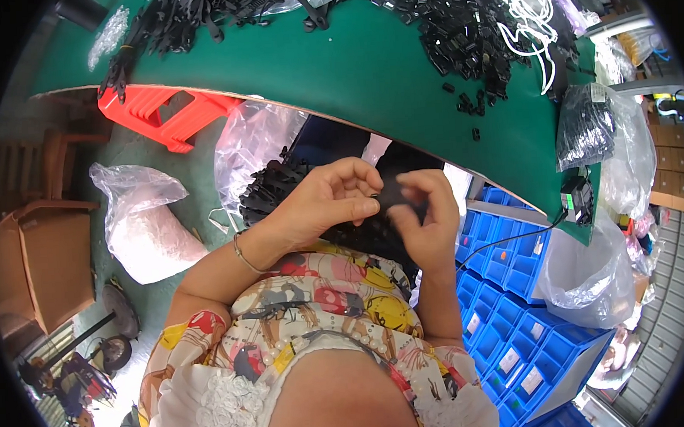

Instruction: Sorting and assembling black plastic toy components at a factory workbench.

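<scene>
My left hand (322,200) is in front of my body, below the green table's edge. Its thumb and forefinger pinch a small dark piece (375,196), mostly hidden by the fingertips, too small to name. Just to its right is my right hand (433,218), fingers curved and slightly blurred. A gap shows between its thumb and forefinger, with nothing visible in it. Beside my left wrist, a pile of black plastic parts (267,188) sits by a clear plastic bag (249,137).
On the green table (350,74) lie heaps of black strap-like parts (185,21), small black pieces (464,41) and white cord (531,18). A red plastic stool (168,114) stands under its left side. Blue bins (511,336) are stacked at right; a filled bag (153,231) rests on the floor.
</scene>
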`<state>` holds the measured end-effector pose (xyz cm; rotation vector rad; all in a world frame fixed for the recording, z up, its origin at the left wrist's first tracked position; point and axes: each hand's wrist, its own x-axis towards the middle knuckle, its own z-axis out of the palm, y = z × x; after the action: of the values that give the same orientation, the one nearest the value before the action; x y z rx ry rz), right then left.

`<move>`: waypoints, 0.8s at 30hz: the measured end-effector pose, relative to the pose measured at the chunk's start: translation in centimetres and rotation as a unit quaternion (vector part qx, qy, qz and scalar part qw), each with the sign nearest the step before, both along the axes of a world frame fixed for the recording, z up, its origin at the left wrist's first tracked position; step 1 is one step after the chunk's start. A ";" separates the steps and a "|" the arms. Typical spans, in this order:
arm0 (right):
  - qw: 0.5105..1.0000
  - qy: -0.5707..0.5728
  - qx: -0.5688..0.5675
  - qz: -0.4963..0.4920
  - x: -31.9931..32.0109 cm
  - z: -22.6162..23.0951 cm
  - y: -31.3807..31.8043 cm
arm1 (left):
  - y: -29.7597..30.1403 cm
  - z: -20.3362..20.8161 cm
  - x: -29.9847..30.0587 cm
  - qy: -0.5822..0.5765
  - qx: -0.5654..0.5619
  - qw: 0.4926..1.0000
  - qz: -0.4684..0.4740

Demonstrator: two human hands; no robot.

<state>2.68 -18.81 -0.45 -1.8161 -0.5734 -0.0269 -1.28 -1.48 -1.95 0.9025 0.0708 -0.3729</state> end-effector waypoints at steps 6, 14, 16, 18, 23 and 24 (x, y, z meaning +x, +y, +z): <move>0.974 0.185 -0.025 0.126 -0.3 -0.3 -1.0 | 0.4 0.6 0.0 -0.172 0.275 0.946 -0.006; 0.927 0.222 0.246 0.176 -1.9 -1.4 0.2 | 1.2 1.2 -0.3 -0.082 0.114 0.975 -0.174; 0.906 0.237 0.303 0.175 -2.3 -1.4 0.4 | 0.6 0.6 -0.7 -0.063 0.018 0.986 -0.153; 0.882 0.250 0.358 0.175 -2.6 -1.5 0.7 | 0.4 -0.1 -0.9 -0.044 -0.078 0.987 -0.130; 0.805 0.340 0.461 0.155 -3.0 -1.9 0.6 | -0.3 -0.7 -0.8 0.004 -0.206 0.972 -0.114; 0.805 0.340 0.461 0.156 -2.9 -1.9 0.6 | -0.2 -0.4 -0.7 0.004 -0.206 0.972 -0.114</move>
<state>-0.25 -18.20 -2.33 -0.6670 -0.2396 0.4779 -1.96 -1.71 -2.40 0.4985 -0.1018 -0.5808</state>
